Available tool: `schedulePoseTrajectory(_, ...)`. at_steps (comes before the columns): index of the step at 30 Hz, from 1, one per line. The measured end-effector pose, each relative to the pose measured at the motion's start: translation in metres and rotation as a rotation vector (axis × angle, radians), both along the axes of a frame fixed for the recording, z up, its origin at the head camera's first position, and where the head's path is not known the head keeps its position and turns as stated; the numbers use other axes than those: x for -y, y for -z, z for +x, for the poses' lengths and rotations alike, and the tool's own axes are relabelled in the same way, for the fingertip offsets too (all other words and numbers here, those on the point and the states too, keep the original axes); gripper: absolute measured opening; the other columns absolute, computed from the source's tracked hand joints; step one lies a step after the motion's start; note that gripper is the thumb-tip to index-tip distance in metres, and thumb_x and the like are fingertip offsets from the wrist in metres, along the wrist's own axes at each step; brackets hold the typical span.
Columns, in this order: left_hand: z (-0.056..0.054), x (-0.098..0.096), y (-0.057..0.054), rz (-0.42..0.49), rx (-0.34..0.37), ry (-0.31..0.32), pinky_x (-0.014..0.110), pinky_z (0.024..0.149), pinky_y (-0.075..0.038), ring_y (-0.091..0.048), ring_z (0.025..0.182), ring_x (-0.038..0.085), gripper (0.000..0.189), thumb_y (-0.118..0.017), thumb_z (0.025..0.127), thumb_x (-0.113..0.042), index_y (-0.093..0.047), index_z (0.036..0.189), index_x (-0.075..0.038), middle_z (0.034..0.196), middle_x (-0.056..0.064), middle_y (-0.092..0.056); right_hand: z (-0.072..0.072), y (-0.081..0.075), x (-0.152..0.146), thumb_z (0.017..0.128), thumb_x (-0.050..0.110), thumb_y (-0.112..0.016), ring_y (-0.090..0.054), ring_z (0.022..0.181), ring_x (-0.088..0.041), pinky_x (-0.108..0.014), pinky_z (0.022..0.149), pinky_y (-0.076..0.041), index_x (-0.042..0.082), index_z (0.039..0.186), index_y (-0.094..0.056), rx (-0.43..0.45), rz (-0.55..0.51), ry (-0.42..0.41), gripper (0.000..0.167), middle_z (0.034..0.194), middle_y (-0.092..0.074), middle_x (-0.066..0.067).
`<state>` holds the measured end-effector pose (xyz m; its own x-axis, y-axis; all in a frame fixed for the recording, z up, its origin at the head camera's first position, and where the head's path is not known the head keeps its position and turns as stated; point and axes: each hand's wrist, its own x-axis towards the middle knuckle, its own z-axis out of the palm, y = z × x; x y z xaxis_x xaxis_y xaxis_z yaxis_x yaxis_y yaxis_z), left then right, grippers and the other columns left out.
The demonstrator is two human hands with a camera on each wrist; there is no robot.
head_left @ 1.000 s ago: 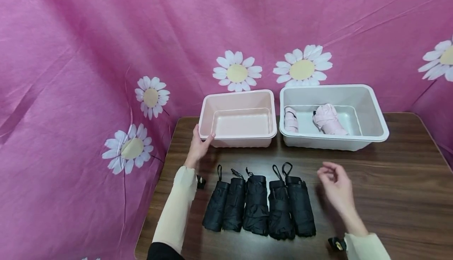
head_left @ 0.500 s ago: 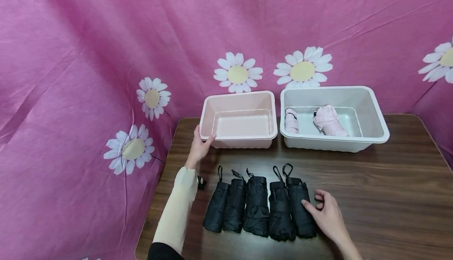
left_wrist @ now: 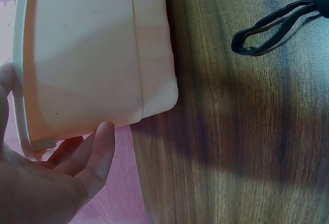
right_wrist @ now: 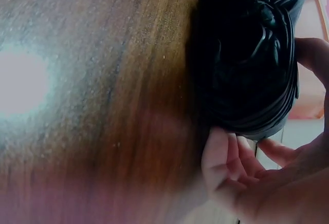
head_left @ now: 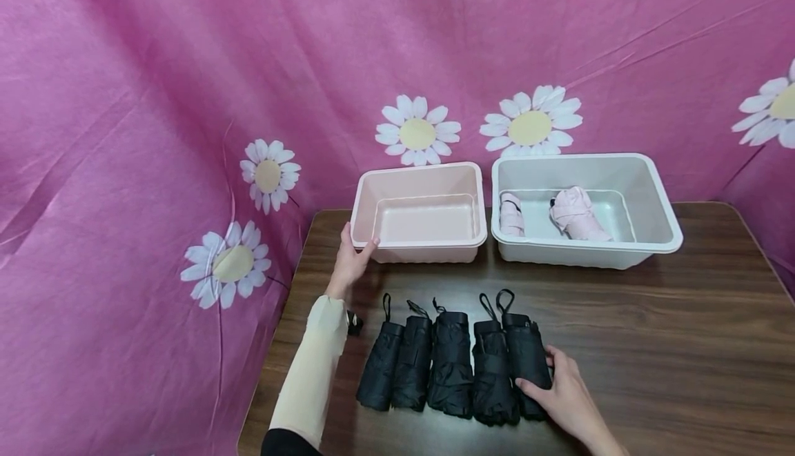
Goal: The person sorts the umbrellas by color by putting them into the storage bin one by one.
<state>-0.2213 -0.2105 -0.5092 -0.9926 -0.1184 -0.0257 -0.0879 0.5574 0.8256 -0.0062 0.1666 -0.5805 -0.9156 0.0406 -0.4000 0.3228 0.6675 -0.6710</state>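
Several black folded umbrellas lie side by side on the wooden table, their wrist loops pointing away from me. My right hand (head_left: 568, 394) grips the rightmost umbrella (head_left: 526, 352), thumb over its top and fingers along its right side. In the right wrist view the folds of that umbrella (right_wrist: 252, 75) sit between thumb and fingers. With my left hand (head_left: 350, 263) I hold the pink bin (head_left: 428, 254) by its near left corner, thumb at the front rim. The left wrist view shows those fingers against the wall of the pink bin (left_wrist: 87, 64).
A pale grey bin (head_left: 577, 254) stands right of the pink one and holds two light pink folded umbrellas, one small (head_left: 511, 216) and one bulkier (head_left: 577, 214). Behind the table (head_left: 702, 325) hangs a pink cloth (head_left: 348, 56) with daisies.
My right hand has come down and left from above the table to the rightmost black umbrella and taken hold of it. The left hand has stayed at the pink bin's corner.
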Motion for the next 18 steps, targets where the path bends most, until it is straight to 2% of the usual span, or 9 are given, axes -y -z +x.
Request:
schedulePoseTrajectory(3,-0.001,-0.001,0.001,0.006,0.004,-0.003,0.047,0.116,-0.027,-0.038,0.137,0.039,0.085,-0.065,0.092,-0.028,-0.012,0.153,-0.004,0.149,0.029,-0.035,-0.002,0.0,0.002,0.077,0.052,-0.074,-0.047,0.113,-0.042,-0.055,0.088,-0.045,-0.011,0.143,-0.024,0.02,0.003,0.004,0.104,0.129,-0.043,-0.035)
schedulePoseTrajectory(10,-0.001,-0.001,0.001,0.009,0.008,-0.005,0.046,0.117,-0.027,-0.038,0.137,0.037,0.085,-0.065,0.092,-0.028,-0.012,0.153,-0.004,0.149,0.028,-0.035,-0.008,-0.005,0.008,0.073,0.063,-0.072,-0.051,0.106,-0.049,-0.057,0.08,-0.046,-0.009,0.145,-0.022,0.109,0.075,0.018,0.113,0.13,-0.034,-0.042)
schedulePoseTrajectory(14,-0.001,-0.001,0.0,-0.002,0.009,-0.006,0.047,0.116,-0.027,-0.038,0.137,0.038,0.085,-0.065,0.092,-0.029,-0.012,0.153,-0.004,0.149,0.029,-0.036,-0.01,-0.006,0.012,0.074,0.062,-0.071,-0.051,0.104,-0.051,-0.058,0.08,-0.045,-0.008,0.145,-0.021,0.139,0.098,0.032,0.112,0.129,-0.034,-0.043)
schedulePoseTrajectory(18,0.0,0.0,0.001,-0.003,0.006,-0.005,0.049,0.116,-0.028,-0.038,0.136,0.04,0.086,-0.065,0.091,-0.03,-0.013,0.153,-0.003,0.148,0.029,-0.036,-0.01,-0.008,0.012,0.074,0.06,-0.071,-0.054,0.096,-0.047,-0.054,0.075,-0.046,-0.01,0.143,-0.023,0.135,0.103,0.036,0.109,0.125,-0.037,-0.043)
